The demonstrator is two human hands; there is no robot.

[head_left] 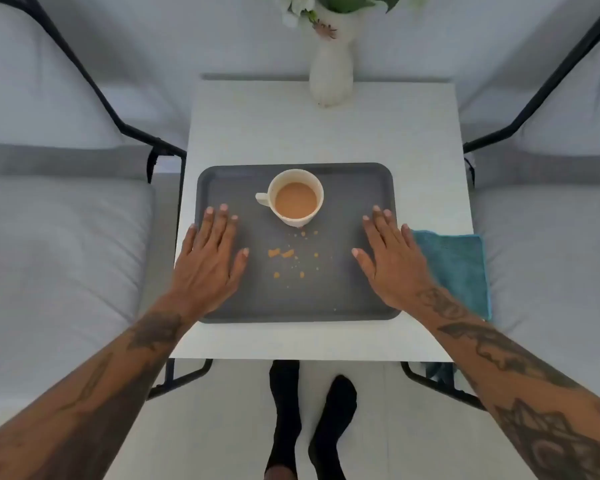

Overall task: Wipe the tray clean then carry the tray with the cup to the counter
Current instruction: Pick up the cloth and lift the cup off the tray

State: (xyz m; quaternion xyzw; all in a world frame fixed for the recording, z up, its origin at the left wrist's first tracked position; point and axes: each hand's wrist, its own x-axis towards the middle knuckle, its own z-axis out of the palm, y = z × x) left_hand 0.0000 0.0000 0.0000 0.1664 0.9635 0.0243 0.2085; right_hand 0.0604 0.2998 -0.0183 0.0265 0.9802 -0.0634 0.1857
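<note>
- The teal cloth (456, 268) lies on the white table (319, 133), just beside the tray's right edge — nearest the right hand (394, 261)
- Both hands are spread flat and empty; the left hand (210, 258) rests at the tray's left side
- The grey tray (291, 299) runs long left to right, with spill spots (280, 253) near its middle — the cup (296, 197), handle pointing left, stands behind them

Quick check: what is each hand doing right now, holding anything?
Left hand: open, flat over the tray, holding nothing.
Right hand: open, flat over the tray, holding nothing.
</note>
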